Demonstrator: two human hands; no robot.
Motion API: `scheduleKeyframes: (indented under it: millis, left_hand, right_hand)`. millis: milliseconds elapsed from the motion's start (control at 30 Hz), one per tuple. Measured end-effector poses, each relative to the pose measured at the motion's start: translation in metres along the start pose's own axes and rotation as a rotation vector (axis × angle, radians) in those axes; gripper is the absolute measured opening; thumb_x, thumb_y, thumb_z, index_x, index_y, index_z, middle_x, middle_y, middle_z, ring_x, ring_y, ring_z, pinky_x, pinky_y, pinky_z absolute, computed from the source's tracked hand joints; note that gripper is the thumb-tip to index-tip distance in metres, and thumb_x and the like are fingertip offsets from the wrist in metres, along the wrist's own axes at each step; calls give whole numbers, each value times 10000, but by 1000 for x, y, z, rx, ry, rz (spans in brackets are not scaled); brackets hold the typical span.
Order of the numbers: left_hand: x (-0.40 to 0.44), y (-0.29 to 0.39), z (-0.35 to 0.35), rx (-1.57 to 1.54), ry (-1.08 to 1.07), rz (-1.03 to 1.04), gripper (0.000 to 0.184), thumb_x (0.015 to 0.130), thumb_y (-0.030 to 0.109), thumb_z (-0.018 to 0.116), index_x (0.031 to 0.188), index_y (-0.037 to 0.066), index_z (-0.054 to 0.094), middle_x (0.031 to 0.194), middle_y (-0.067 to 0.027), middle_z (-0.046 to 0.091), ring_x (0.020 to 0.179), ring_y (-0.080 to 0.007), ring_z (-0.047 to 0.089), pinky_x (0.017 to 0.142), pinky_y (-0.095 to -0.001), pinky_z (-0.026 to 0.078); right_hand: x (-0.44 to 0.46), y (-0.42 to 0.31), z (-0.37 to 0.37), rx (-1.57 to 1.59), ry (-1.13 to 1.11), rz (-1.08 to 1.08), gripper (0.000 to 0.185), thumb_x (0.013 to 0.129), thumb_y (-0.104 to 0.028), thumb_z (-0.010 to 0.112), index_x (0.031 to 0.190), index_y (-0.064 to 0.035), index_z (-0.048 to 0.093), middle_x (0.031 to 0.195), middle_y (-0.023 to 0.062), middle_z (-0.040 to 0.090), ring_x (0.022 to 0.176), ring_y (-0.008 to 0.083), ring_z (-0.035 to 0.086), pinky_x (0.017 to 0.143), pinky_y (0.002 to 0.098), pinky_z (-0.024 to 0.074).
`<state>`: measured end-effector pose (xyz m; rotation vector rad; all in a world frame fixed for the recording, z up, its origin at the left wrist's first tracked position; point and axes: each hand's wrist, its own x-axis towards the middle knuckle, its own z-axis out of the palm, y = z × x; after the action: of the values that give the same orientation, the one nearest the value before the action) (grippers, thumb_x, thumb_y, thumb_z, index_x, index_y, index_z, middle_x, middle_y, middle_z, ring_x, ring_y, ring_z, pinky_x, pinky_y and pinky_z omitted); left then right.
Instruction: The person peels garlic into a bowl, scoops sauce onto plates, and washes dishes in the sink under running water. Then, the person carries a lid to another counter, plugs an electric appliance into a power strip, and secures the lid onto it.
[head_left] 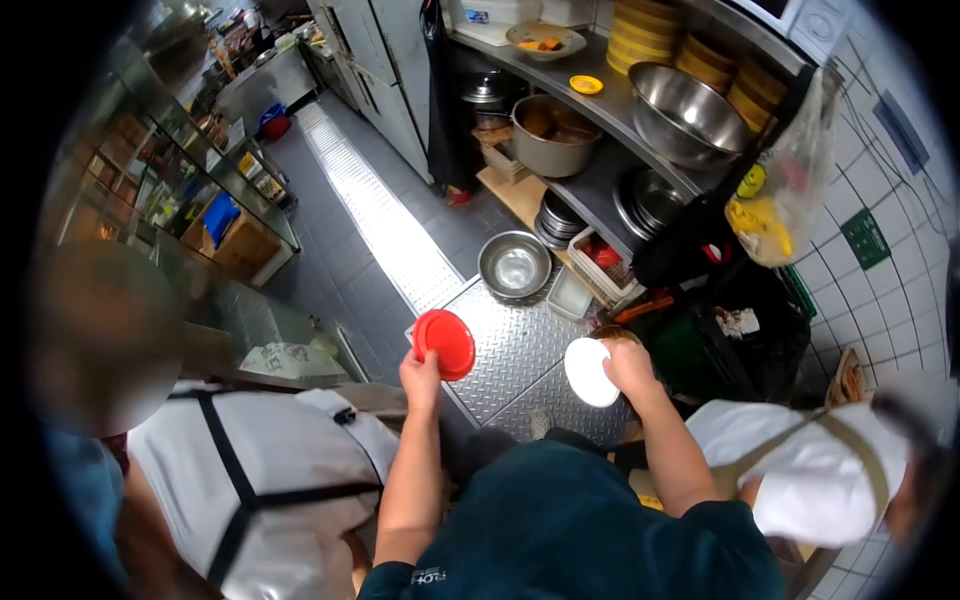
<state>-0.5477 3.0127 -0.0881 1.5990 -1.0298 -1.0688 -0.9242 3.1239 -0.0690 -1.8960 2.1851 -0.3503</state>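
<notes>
In the head view my left hand (421, 378) grips the lower left edge of a round red plate (446, 346), thumb on its face. My right hand (629, 368) is closed on the right rim of a white plate (590, 374). Both are held up over the metal floor plate, with a gap between them. A steel basin (514, 265) sits on the floor beyond the red plate. Near it lies a pale rectangular tray (570, 295).
Steel shelves on the right carry a big steel bowl (688, 115), a large pot (553, 136) and bamboo steamers (650, 35). A bin with a black bag (760, 335) stands right. People in white stand close on both sides. A metal drain strip (385, 220) runs away down the aisle.
</notes>
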Motion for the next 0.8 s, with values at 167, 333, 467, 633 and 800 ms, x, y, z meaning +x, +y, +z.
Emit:
scheduleKeyframes:
  millis: [167,333,467,633,800]
  left_hand:
    - [44,15,-20,56,72,-88,197,934,34,596,1093,-56,669,928,-66,709,773,-111,622,704,-266,500]
    - [113,-23,-50,-22,180,-101,176,943,41,608,1083,-38,679,883,-40,699,729,-89,600,654,-256,476]
    - [168,-33,-71,-43,267,-121,153,919,70,611,982,-53,678,840,-38,689,730,-95,580,671,-282,484]
    - [262,-50,-109,287,316,-95,190,890,94,618,983,-54,691,809,-156,725,730,-238,683,709,-370,529]
    - [377,-21,-139,598,267,-32,193,849,145,638,915,-33,670,831,-280,681,816,-421,700,738,-453,537]
  right_hand:
    - [79,14,-1,192,-132,-63,236,786,-104,658,992,-26,740,951,236,722,875,397,695,798,469,552]
    - [156,35,16,756,-167,195,327,807,-55,606,1105,-4,732,908,155,744,802,218,705,750,343,543]
    - [186,127,96,-120,-365,184,246,823,-113,616,982,16,752,940,207,747,829,330,730,744,441,579]
    - [178,110,96,-333,-474,481,214,767,-94,634,903,16,757,1014,265,722,1008,407,705,916,451,572]
    - [227,78,134,-89,-767,972,246,832,-87,628,996,43,758,879,221,751,661,273,755,630,388,626]
